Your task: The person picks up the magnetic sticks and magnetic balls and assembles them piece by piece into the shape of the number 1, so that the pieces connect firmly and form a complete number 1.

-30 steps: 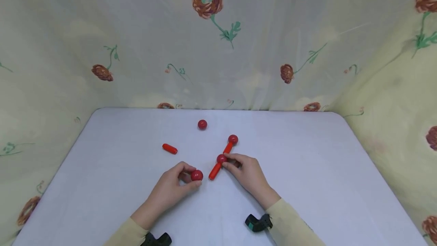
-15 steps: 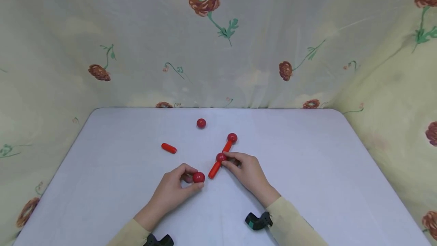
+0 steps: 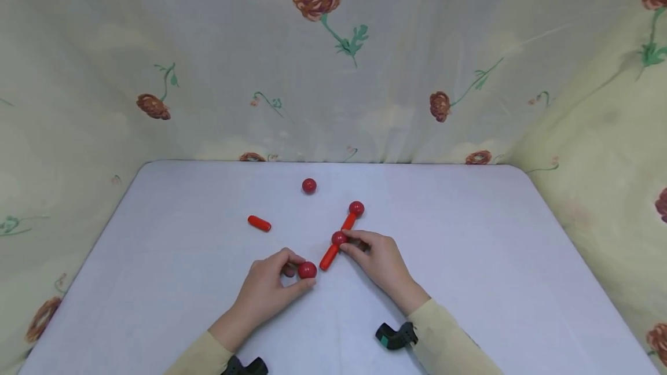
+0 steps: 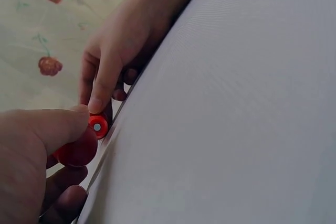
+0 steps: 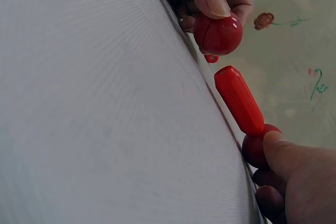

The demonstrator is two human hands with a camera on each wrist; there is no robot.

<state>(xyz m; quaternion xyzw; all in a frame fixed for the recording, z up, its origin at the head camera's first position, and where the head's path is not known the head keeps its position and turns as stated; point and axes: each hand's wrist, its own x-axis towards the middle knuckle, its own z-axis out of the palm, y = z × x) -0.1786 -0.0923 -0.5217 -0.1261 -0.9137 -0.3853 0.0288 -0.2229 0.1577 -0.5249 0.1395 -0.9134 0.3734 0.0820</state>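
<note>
Between thumb and fingers, my left hand [image 3: 271, 285] pinches a glossy red ball [image 3: 307, 270], which also shows in the right wrist view as a ball [image 5: 218, 34]. My right hand [image 3: 383, 262] pinches the middle ball [image 3: 339, 238] of a joined chain. From that ball a red rod [image 3: 329, 257] points toward the left hand, its free end a short gap from the left hand's ball. A second rod [image 3: 349, 221] runs away to an end ball [image 3: 356, 208]. In the left wrist view the near rod's end [image 4: 97, 127] shows a small silvery dot.
A loose red rod [image 3: 259, 223] lies on the white table [image 3: 172, 259], left of the chain. Farther back sits a single red ball [image 3: 309, 186]. Flower-printed cloth [image 3: 385, 85] hangs behind the table's far edge and along its sides.
My left hand has edged right with its ball, closer to the near rod's free end. The right hand and chain stay in about the same place; the head view has tilted slightly.
</note>
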